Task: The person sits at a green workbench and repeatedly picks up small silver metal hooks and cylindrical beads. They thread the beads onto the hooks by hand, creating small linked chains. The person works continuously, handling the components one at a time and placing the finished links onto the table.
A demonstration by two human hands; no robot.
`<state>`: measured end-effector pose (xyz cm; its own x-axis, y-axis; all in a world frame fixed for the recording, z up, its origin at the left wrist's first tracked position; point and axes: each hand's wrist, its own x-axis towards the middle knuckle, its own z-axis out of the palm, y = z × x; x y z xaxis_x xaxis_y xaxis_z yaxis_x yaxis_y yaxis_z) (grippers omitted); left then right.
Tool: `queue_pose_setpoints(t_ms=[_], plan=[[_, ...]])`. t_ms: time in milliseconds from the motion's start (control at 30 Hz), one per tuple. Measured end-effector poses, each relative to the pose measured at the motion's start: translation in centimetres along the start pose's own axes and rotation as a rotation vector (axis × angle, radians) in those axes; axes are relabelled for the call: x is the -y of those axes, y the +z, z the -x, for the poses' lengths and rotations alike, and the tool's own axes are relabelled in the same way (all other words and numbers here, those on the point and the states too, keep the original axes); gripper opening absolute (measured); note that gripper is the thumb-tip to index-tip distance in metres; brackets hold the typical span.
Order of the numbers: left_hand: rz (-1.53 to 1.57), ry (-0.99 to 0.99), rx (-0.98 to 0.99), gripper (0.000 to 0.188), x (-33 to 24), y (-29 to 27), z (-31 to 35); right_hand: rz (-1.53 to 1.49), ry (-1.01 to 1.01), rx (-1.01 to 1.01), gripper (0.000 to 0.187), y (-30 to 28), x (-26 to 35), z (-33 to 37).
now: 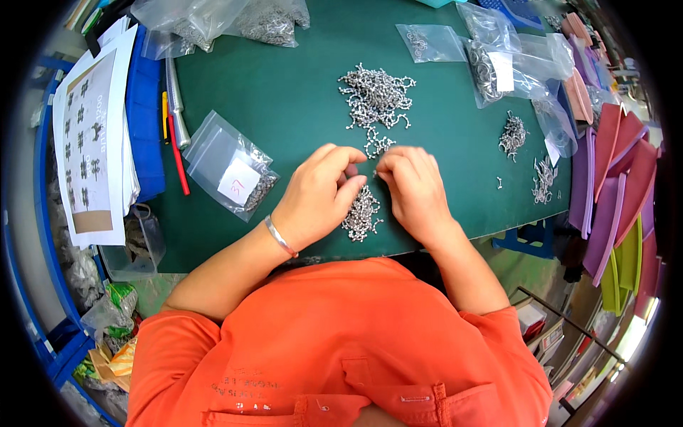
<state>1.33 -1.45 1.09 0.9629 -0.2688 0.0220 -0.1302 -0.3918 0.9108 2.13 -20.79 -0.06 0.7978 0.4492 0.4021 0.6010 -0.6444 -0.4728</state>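
My left hand (319, 191) is closed, its thumb and curled forefinger brought close at the inner edge of a near pile of small silvery metal pieces (363, 215). Opposite it, my right hand (414, 186) is pinched, slightly blurred at the fingertips. Whatever either hand grips is too small or hidden to name. Just beyond the fingertips lies a small cluster of the same pieces (377, 142). It trails from a larger heap of silvery pieces (377, 94) farther back on the green tabletop (299, 99).
At left, a labelled zip bag of metal parts (238, 171) lies near a red pen (178, 156) and printed sheets (92, 135). More bags (267, 21) are at the back. On the right are a small heap (512, 135), loose hooks (544, 181) and coloured bins (605, 206).
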Motion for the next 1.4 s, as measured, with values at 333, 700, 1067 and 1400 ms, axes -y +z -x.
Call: queue_pose_setpoints(t_ms=[333, 700, 1067, 1400], plan=[[0.893, -0.446, 0.095, 0.012, 0.9, -1.3, 1.0, -0.494, 0.150, -0.123, 0.018, 0.8, 2.7, 0.4], [0.835, -0.310, -0.081, 0.031, 0.2, -0.8, 1.7, 0.061, 0.075, 0.022, 0.015, 1.4, -0.5, -1.7], [0.336, 0.029, -0.127, 0.031, 0.3, -0.6, 2.3, -0.570, 0.326, -0.056, 0.009, -0.1, 1.4, 0.4], [0.091, 0.166, -0.102, 0.030, -0.2, -1.1, 1.9, -0.647, 0.245, -0.162, 0.037, 0.8, 2.1, 1.3]])
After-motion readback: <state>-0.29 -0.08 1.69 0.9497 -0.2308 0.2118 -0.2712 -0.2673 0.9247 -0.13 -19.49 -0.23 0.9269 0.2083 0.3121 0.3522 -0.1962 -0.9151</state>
